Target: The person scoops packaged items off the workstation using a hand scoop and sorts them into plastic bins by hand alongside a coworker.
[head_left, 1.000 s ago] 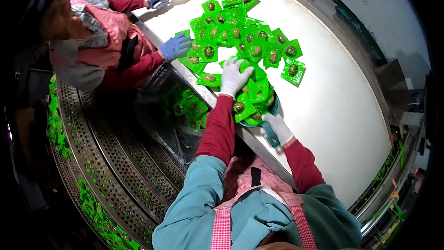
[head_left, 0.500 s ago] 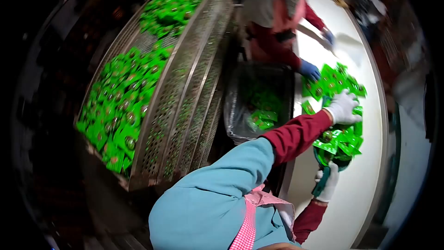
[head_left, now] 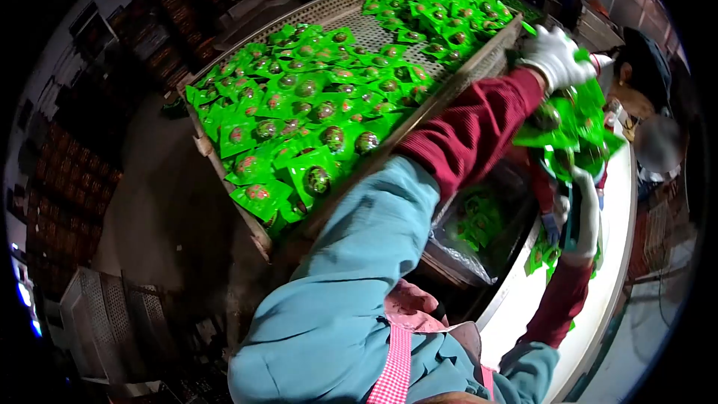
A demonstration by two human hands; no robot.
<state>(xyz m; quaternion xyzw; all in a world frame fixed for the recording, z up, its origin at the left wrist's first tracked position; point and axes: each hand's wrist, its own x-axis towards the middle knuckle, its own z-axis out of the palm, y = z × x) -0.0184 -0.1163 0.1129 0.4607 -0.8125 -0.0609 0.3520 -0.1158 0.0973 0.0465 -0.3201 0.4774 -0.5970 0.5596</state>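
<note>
My left hand [head_left: 555, 60], in a white glove, is raised at the upper right with its fingers curled over the top of a heap of green packets [head_left: 572, 114]. Each packet holds a dark round piece. The heap fills a dark green container, mostly hidden beneath it. Below, my right hand [head_left: 588, 213], also gloved in white, is closed round the container's dark green handle [head_left: 573, 217]. The container is held up above the table, close to the corner of a perforated metal tray [head_left: 359, 30] that bears many similar packets [head_left: 325, 112].
A lined black bin [head_left: 490, 213] with green packets in it stands between the tray and the white table [head_left: 516, 310]. Another person's blue-gloved hand [head_left: 551, 230] is beside packets on the table. Stacked crates [head_left: 71, 172] stand at the left.
The view has swung left toward the tray. Both my hands have lifted the heaped container off the white table and brought it up beside the tray's corner.
</note>
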